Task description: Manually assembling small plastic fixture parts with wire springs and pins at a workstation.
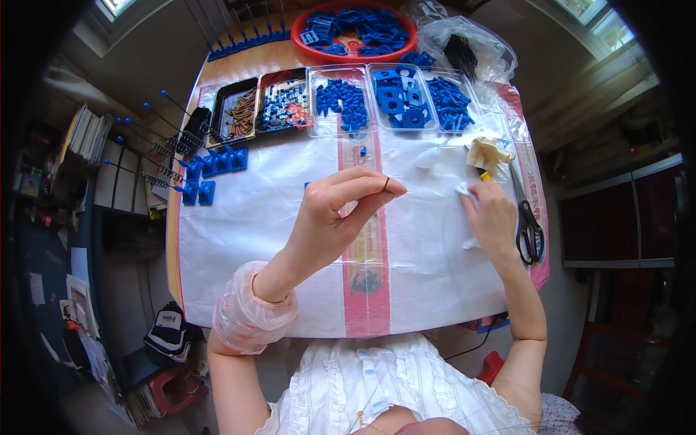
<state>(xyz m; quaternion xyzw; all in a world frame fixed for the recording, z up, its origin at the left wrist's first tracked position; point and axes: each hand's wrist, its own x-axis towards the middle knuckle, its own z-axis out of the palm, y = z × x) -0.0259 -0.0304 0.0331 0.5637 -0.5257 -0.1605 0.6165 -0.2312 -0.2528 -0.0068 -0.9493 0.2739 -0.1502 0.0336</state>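
Over the middle of the table, my left hand (333,206) pinches a small thin dark piece (386,185) between thumb and fingertips. It is too small to name. My right hand (494,219) is at the right side of the table with its fingers curled, next to a white scrap (462,188) and a small yellow-tipped thing (485,175); what its fingers hold, if anything, is hidden. Just beyond lies a crumpled tan paper (490,153). Black-handled scissors (531,233) lie to the right of this hand. A small blue part (363,151) lies beyond my left hand.
Along the far side stand a tray of screws (240,116), a tray of small nuts (286,100) and clear trays of blue plastic parts (342,101). Behind them is a red basin (296,38) of blue pieces. Blue bases with springs (225,161) stand at left.
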